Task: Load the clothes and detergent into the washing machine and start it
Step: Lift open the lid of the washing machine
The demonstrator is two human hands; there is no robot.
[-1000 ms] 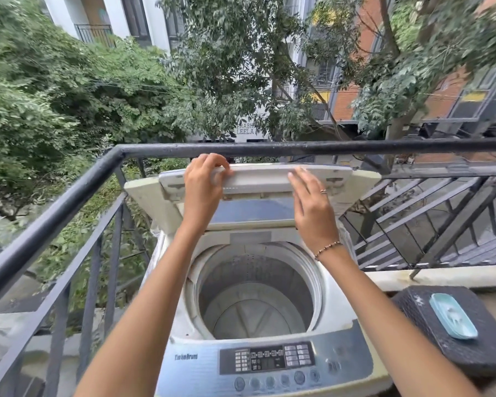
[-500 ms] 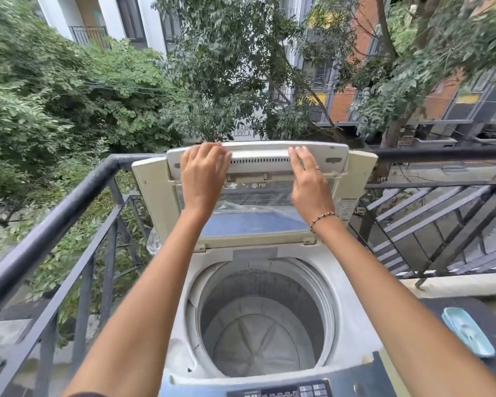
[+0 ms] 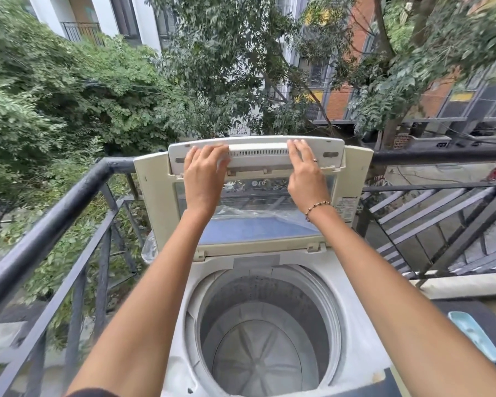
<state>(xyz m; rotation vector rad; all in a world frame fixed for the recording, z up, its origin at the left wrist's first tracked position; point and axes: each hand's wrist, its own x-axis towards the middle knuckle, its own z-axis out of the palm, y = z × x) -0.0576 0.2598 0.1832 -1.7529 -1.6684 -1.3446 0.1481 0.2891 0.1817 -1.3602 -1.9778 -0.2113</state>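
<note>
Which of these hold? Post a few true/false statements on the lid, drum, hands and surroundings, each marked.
1. The washing machine lid is raised. True.
2. The drum holds clothes. False: no clothes show in it.
3. The left hand and right hand both touch the lid's upper panel. True.
4. The light blue dish lies left of the drum. False: it lies to the right, on a dark surface.
</note>
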